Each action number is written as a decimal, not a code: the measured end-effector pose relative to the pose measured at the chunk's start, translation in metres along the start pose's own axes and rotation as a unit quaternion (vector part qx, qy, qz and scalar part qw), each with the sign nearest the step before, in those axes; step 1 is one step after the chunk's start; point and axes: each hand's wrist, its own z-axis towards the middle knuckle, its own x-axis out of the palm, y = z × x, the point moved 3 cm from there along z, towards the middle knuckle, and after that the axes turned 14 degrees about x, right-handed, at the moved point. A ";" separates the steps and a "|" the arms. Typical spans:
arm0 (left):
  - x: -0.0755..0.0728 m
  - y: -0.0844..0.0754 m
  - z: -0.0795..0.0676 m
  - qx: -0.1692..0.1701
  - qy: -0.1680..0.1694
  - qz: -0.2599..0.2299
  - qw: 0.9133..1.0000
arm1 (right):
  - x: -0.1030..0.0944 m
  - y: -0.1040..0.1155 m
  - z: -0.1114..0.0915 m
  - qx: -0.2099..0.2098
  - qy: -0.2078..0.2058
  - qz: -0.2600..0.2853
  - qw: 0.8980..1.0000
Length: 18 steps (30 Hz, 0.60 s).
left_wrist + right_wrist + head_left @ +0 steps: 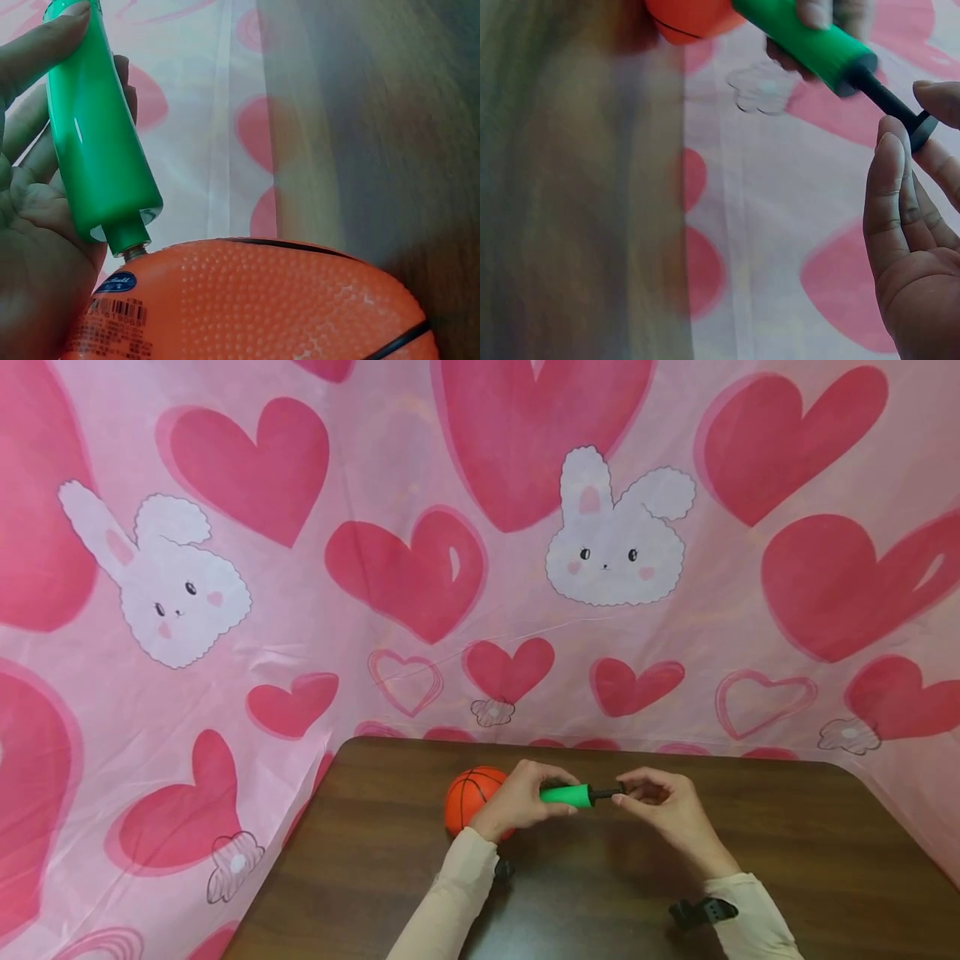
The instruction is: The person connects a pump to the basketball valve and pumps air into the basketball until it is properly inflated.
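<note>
A green ball pump (105, 135) has its metal needle (135, 252) in an orange toy basketball (247, 300), beside a blue label and a barcode. My left hand (522, 797) grips the green barrel, thumb along one side and fingers behind it. In the head view the pump lies nearly level, pointing left at the ball. From its right end extends a black plunger rod (883, 93), partly drawn out. The fingertips and thumb of my right hand (667, 802) pinch the small black disc handle (922, 131) at the rod's end.
A brown wood-grain table (600, 902) lies below both hands. Behind it and along its left side hangs a pink cloth (525, 618) printed with hearts and rabbit faces. Dark straps (705, 912) sit at the sleeve cuffs.
</note>
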 end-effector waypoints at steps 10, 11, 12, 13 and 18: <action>-0.002 0.003 -0.001 -0.012 -0.011 -0.014 1.000 | -0.036 0.004 0.001 -0.030 -0.026 0.010 0.999; -0.003 0.003 -0.001 -0.010 -0.012 -0.015 1.000 | -0.040 0.004 0.001 -0.031 -0.027 0.018 0.999; -0.003 0.003 -0.001 -0.010 -0.013 -0.015 1.000 | -0.044 0.004 0.001 -0.033 -0.027 0.026 0.999; -0.003 0.003 -0.001 -0.009 -0.015 -0.016 1.000 | -0.048 0.004 0.001 -0.036 -0.027 0.037 0.998; -0.004 0.004 0.000 -0.003 -0.019 -0.011 1.000 | -0.059 0.006 0.001 -0.045 -0.023 0.083 0.995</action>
